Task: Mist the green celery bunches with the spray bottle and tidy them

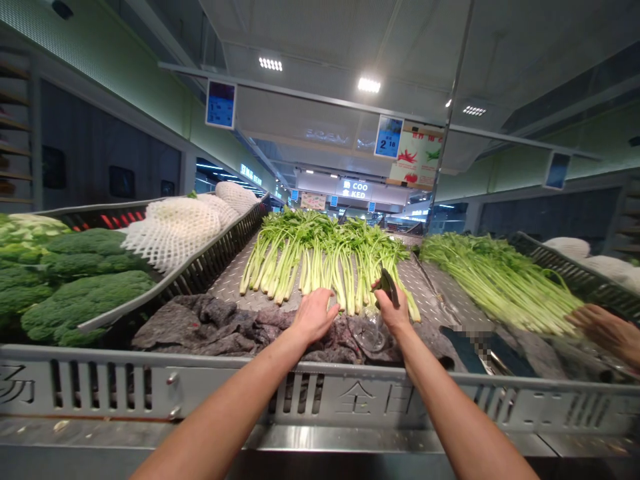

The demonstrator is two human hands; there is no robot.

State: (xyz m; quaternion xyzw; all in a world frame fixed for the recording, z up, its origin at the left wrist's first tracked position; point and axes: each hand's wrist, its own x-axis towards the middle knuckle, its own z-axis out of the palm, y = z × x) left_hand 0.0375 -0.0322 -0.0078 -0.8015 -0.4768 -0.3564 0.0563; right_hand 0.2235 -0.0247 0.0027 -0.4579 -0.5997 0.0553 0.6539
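Bunches of celery (pixel 320 270) lie side by side on a patterned metal shelf, leaves away from me and pale stalk ends towards me. At the near stalk ends is my left hand (pixel 314 316); its thumb stands apart from the curled fingers and nothing shows between them. My right hand (pixel 394 312) is closed around a dark, flat, narrow object (pixel 386 288) by the right-hand celery stalks; its exact kind is unclear. Below that hand, something clear, like thin plastic (pixel 371 335), rests on a crumpled dark grey cloth (pixel 215 330).
Broccoli (pixel 87 297) and net-wrapped white produce (pixel 175 227) sit to the left behind a black slatted divider (pixel 215 250). A grey slotted rail (pixel 200 383) runs along the front. On the right, a mirror (pixel 505 200) reflects celery and a hand. Price signs (pixel 389 137) hang above.
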